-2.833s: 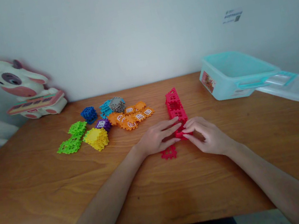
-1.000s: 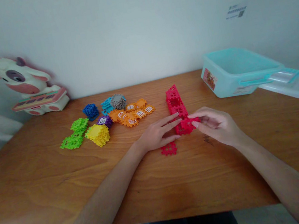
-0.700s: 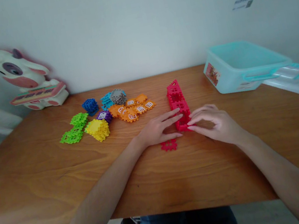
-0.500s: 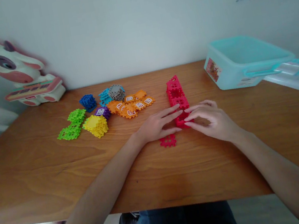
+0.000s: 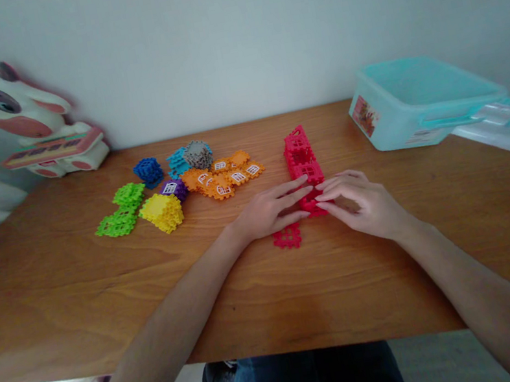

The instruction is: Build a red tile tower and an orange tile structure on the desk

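Note:
A long red row of interlocking tile cubes [image 5: 302, 155] lies on the wooden table [image 5: 273, 293], running away from me. My left hand [image 5: 269, 209] presses its fingers on the near end from the left. My right hand [image 5: 360, 204] grips the same end from the right, fingers curled on it. One loose red tile [image 5: 287, 236] lies flat just in front of my left hand.
Left of the red row are orange window tiles [image 5: 223, 181], a yellow stack [image 5: 162, 212], green tiles [image 5: 121, 210], and blue, teal, grey and purple pieces. A cow-shaped toy [image 5: 26, 126] stands at the back left. An open teal plastic box [image 5: 417, 102] with its lid sits at the back right.
My right hand brought a red piece in against the near end of the row and closed on it. My left hand stayed on the row. The view drifted slightly.

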Motion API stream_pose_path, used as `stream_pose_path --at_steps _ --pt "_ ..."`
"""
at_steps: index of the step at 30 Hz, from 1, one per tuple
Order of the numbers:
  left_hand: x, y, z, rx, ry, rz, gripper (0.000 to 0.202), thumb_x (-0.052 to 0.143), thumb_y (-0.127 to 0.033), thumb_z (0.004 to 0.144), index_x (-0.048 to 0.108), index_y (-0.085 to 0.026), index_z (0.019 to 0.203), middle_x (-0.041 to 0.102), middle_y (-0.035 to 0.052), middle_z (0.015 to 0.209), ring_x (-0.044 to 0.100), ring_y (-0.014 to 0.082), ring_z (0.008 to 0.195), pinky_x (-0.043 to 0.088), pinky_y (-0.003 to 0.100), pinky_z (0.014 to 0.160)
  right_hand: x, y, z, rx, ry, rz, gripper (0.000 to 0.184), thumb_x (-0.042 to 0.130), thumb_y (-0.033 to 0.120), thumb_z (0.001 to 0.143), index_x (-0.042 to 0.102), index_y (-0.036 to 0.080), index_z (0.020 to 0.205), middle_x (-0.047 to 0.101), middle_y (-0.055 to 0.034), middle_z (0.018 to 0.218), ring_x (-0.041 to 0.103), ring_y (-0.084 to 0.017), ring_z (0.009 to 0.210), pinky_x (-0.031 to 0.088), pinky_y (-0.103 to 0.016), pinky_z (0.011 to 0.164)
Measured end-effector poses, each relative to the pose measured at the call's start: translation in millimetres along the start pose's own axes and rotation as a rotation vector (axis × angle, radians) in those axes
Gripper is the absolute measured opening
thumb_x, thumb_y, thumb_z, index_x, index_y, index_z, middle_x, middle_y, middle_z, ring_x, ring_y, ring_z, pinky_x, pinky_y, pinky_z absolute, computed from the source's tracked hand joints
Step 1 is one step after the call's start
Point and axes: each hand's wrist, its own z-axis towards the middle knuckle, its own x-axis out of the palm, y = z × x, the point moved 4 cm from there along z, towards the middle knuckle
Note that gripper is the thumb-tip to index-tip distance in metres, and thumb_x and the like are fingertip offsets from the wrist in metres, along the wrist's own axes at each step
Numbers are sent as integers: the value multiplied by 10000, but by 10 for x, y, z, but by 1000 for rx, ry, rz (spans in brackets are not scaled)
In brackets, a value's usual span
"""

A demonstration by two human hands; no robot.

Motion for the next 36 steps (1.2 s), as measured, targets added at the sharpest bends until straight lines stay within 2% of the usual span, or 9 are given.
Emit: stream_pose_path --at_steps 11,19,21,25,30,36 --pt "13 -6 7 -11 -8 40 557 581 -388 1016 448 -255 1540 510 145 1560 593 241 1363 520 417 1131 39 -29 -34 -1 -4 28 130 688 196 950 667 269 1055 762 -52 1012 721 -236 980 557 -477 922" --pt "-7 -39 35 -30 -52 35 426 582 -339 1016 585 -235 1430 580 137 1498 647 238 1296 547 405 1092 59 -41 -39 30 25 11 129 642 204 974 669 281 1073 750 -50 1029 707 -244 1016 550 -484 939" --pt "-12 -52 39 -39 -62 38 400 578 -329 1017 604 -243 1407 594 128 1485 659 237 1278 560 411 1074 29 -73 -42 57 38 -7 202 681 262 956 664 294 1155 731 -66 1118 684 -265 1098 540 -506 981" --pt "-17 -73 45 -43 -80 43 351 575 -317 1015 638 -230 1349 606 134 1472 666 241 1267 572 420 1055 -51 -202 -79 131 114 -1 568 782 415 869 579 305 1388 591 -123 1416 570 -323 1322 483 -567 1107" --pt "-25 -86 49 -59 -85 61 316 582 -325 1012 653 -201 1293 623 139 1451 669 232 1266 572 419 1062 -40 -341 -144 243 220 50 625 771 456 870 555 310 1438 490 -127 1571 509 -331 1418 441 -591 1153" --pt "-23 -81 42 -65 -77 61 302 599 -306 1006 656 -189 1278 621 143 1453 663 234 1275 568 423 1069 59 -385 -149 281 180 173 581 758 434 888 575 287 1419 603 -120 1485 592 -299 1350 476 -557 1129"
